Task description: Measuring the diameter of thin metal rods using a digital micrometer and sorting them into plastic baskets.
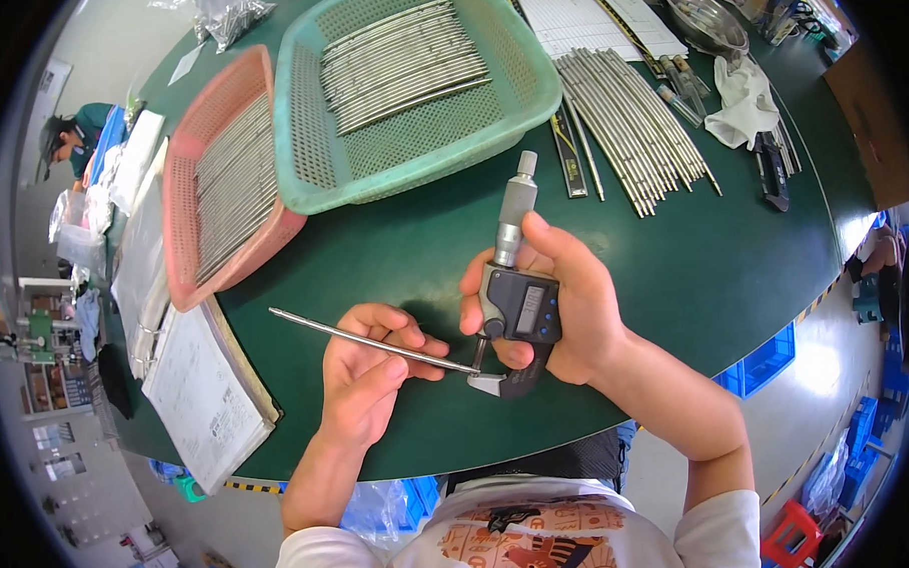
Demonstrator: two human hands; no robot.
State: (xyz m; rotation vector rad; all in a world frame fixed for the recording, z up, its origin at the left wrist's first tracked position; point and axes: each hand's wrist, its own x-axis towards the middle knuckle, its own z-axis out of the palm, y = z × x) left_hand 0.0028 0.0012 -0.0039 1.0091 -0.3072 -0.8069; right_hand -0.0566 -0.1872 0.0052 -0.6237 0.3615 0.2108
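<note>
My right hand (pixel 574 308) grips a digital micrometer (pixel 519 304) with a grey body, a small screen and a silver thimble pointing up. My left hand (pixel 367 366) pinches a thin metal rod (pixel 313 324) that lies almost level, its right tip set in the micrometer's jaw. Both hands hover just above the dark green table (pixel 696 262), near its front edge.
A green mesh basket (pixel 418 173) holds several rods at the back. Beside it on the left is a pink basket (pixel 180 264) with more rods. Loose rods (pixel 635 130), a white cloth (pixel 746 104), papers and a binder (pixel 205 395) lie around. Another person sits far left.
</note>
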